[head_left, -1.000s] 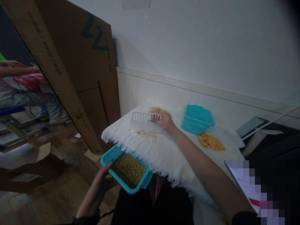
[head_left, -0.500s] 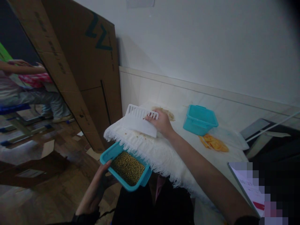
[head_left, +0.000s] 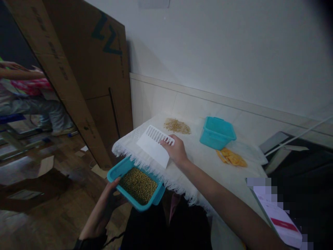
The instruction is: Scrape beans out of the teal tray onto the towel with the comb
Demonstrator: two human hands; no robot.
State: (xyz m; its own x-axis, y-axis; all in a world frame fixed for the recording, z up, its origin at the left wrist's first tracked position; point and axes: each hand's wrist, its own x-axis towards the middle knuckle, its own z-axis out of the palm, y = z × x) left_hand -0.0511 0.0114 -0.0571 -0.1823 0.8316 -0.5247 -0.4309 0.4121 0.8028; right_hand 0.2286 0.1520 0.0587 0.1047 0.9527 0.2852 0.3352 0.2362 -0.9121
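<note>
My left hand (head_left: 113, 193) grips the left side of a turquoise plastic basin (head_left: 143, 207), its thumb over the rim. Round yellow-green beans (head_left: 139, 185) fill much of the basin, which is held just below the table's fringed edge. In my right hand (head_left: 177, 149) is a flat white plastic scraper (head_left: 153, 149) with a row of slots along its upper edge. The scraper lies low over the white cloth (head_left: 192, 170), its lower edge close to the fringe. Behind it, a small heap of pale beans or grains (head_left: 177, 125) rests on the cloth.
A second turquoise basin (head_left: 217, 133) stands farther back on the table, beside a crumpled orange cloth (head_left: 231, 158). A tall cardboard box (head_left: 104, 76) rises at the left, and a wall closes the back. Beyond the box a seated person (head_left: 28, 83) is partly visible.
My right hand has drawn the scraper down toward the fringed edge, uncovering the heap behind it. Loose beans by the edge are no longer visible. My left hand still holds the basin there.
</note>
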